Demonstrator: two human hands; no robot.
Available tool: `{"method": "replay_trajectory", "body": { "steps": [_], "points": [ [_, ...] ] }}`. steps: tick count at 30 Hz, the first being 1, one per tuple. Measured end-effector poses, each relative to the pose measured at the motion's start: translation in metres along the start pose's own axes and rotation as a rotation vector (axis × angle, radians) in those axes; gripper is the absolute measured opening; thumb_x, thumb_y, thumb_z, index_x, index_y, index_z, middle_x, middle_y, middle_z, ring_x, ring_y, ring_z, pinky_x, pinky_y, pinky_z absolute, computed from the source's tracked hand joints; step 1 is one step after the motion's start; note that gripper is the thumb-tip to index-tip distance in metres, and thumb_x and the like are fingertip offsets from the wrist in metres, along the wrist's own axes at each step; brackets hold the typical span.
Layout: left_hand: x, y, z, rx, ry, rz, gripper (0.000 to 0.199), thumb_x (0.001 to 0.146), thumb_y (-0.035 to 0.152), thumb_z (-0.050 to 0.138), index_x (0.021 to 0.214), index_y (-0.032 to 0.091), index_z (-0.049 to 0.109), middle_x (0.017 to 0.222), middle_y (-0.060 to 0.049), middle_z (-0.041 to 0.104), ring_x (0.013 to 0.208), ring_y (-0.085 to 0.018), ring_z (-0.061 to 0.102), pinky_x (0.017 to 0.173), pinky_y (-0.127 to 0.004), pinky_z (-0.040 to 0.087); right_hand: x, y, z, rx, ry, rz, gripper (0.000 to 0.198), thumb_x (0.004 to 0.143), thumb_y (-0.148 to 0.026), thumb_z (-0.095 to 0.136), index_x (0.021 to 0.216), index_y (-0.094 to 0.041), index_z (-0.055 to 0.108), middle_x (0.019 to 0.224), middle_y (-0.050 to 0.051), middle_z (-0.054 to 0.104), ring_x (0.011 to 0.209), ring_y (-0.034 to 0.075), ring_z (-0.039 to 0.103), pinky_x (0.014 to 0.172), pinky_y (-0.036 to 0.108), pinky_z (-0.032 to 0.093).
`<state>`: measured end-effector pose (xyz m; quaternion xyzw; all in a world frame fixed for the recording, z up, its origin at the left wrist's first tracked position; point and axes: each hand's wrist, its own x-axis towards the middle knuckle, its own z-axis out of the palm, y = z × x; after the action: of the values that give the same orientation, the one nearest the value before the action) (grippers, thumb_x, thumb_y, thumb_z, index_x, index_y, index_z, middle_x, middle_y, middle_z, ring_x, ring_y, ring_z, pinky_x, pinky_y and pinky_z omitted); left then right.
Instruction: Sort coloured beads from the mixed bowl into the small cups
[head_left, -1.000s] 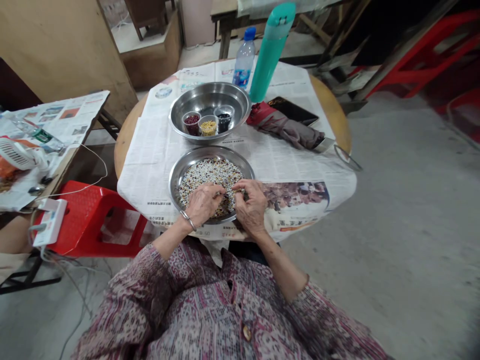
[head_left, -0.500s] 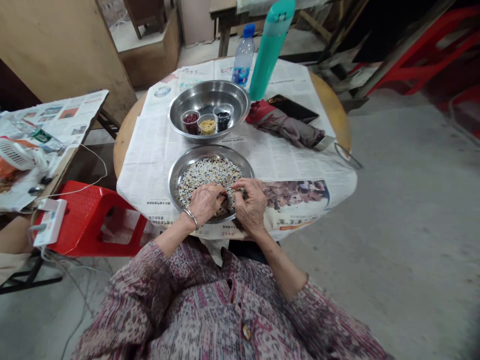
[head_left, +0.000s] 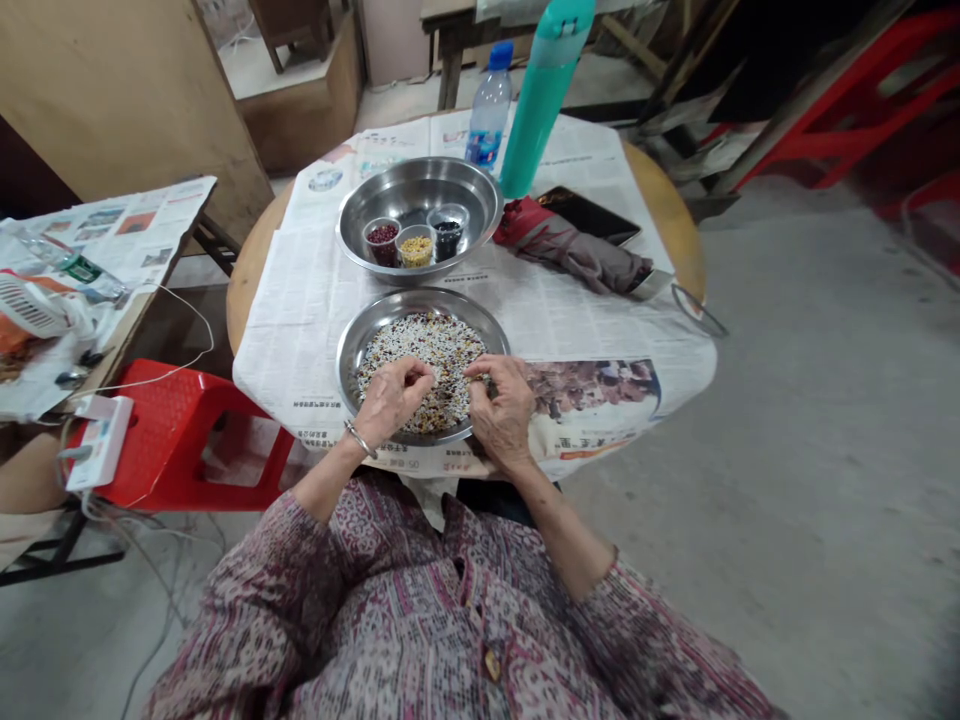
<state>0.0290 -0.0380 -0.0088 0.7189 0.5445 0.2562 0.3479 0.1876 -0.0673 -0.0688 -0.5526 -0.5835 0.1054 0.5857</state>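
Observation:
Mixed grains and beans (head_left: 424, 345), white, yellow and dark, cover the bottom of a shallow metal bowl (head_left: 347, 350) in front of me. Over its left side my left hand (head_left: 390, 400), with a bracelet at the wrist, has thumb and forefinger pinched together; what they hold is too small to make out. My right hand (head_left: 504, 408) rests at the bowl's right rim, fingers curled and thumb near the fingertips, its contents hidden. Behind stands a larger metal basin (head_left: 420, 180) with clear cups of dark red beans (head_left: 382, 240), yellow kernels (head_left: 415, 250) and black beans (head_left: 448, 236).
Newspaper (head_left: 300, 330) covers the round table. A water bottle (head_left: 489, 110), a teal bottle (head_left: 544, 100), a folded umbrella (head_left: 577, 250) and a dark tablet-like object (head_left: 589, 213) stand or lie at the back right. A red stool (head_left: 180, 430) with a power strip (head_left: 100, 443) is at left.
My left hand has drawn back to the left, away from my right hand, uncovering grains in the middle of the bowl. My right hand has hardly moved.

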Motion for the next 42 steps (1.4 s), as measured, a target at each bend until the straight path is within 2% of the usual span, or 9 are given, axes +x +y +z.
{"method": "replay_trajectory", "body": {
  "steps": [3,9,14,19,30,33,36,39,42],
  "points": [
    [-0.001,-0.002,-0.004,0.025,-0.002,0.000,0.014,0.085,0.019,0.058,0.080,0.015,0.070,0.069,0.002,0.064,0.065,-0.010,0.054,0.068,-0.023,0.044,0.000,0.000,0.000,-0.005,0.004,-0.007,0.021,0.075,-0.007,0.049,0.078,-0.023,0.062,0.085,0.003,0.067,0.093,0.022,0.060,0.090,0.041,0.047],
    [-0.004,-0.007,0.004,0.294,0.024,0.082,0.019,0.082,0.010,0.061,0.090,0.019,0.076,0.078,-0.002,0.065,0.075,-0.014,0.057,0.077,-0.027,0.046,0.000,0.001,0.000,-0.012,-0.001,-0.008,0.021,0.075,-0.008,0.048,0.078,-0.024,0.062,0.085,0.003,0.067,0.093,0.022,0.060,0.090,0.041,0.047],
    [-0.003,0.000,0.016,0.381,-0.065,0.100,0.018,0.088,0.022,0.061,0.099,0.022,0.076,0.093,-0.004,0.069,0.087,-0.018,0.062,0.083,-0.029,0.049,0.000,0.001,0.000,-0.018,0.000,-0.017,0.021,0.076,-0.008,0.048,0.078,-0.024,0.061,0.085,0.003,0.067,0.093,0.022,0.060,0.089,0.041,0.046],
    [-0.001,0.012,0.019,0.463,-0.146,0.090,0.022,0.091,0.022,0.058,0.105,0.023,0.075,0.100,-0.004,0.071,0.095,-0.018,0.064,0.087,-0.028,0.049,0.000,0.002,0.000,-0.025,0.002,-0.021,0.021,0.076,-0.008,0.049,0.078,-0.024,0.061,0.085,0.003,0.067,0.093,0.022,0.060,0.090,0.040,0.047],
    [0.001,0.013,0.020,0.475,-0.161,0.112,0.020,0.090,0.021,0.057,0.100,0.022,0.074,0.100,-0.005,0.071,0.096,-0.020,0.064,0.087,-0.030,0.048,0.000,0.002,0.000,-0.021,0.000,-0.011,0.020,0.075,-0.008,0.049,0.078,-0.024,0.062,0.086,0.003,0.067,0.093,0.023,0.060,0.090,0.041,0.046],
    [0.000,0.009,0.021,0.398,-0.121,0.111,0.015,0.087,0.020,0.059,0.094,0.021,0.073,0.093,-0.004,0.070,0.090,-0.018,0.062,0.082,-0.029,0.047,0.000,0.001,0.000,-0.013,0.002,-0.004,0.021,0.075,-0.008,0.048,0.078,-0.024,0.062,0.086,0.003,0.067,0.094,0.023,0.060,0.090,0.041,0.046],
    [0.000,0.007,0.017,0.217,-0.056,0.076,0.009,0.084,0.019,0.062,0.087,0.018,0.071,0.074,0.000,0.064,0.073,-0.014,0.057,0.074,-0.027,0.044,0.000,0.001,0.000,-0.017,-0.001,-0.002,0.021,0.075,-0.008,0.048,0.078,-0.024,0.062,0.086,0.003,0.067,0.094,0.022,0.060,0.090,0.041,0.046],
    [-0.001,0.006,0.006,-0.092,-0.001,-0.038,0.011,0.085,0.022,0.059,0.079,0.016,0.065,0.064,0.003,0.055,0.062,-0.010,0.047,0.064,-0.024,0.040,0.000,0.001,0.000,-0.022,-0.003,0.001,0.020,0.076,-0.009,0.048,0.078,-0.024,0.062,0.085,0.003,0.067,0.093,0.022,0.060,0.090,0.042,0.047],
    [-0.002,0.004,-0.007,-0.502,-0.027,-0.223,0.013,0.086,0.020,0.050,0.079,0.015,0.060,0.069,0.001,0.056,0.058,-0.008,0.045,0.055,-0.021,0.037,0.000,0.001,0.001,-0.026,0.000,0.000,0.020,0.076,-0.009,0.048,0.077,-0.024,0.061,0.084,0.002,0.067,0.093,0.022,0.060,0.090,0.041,0.047]
  ]
}}
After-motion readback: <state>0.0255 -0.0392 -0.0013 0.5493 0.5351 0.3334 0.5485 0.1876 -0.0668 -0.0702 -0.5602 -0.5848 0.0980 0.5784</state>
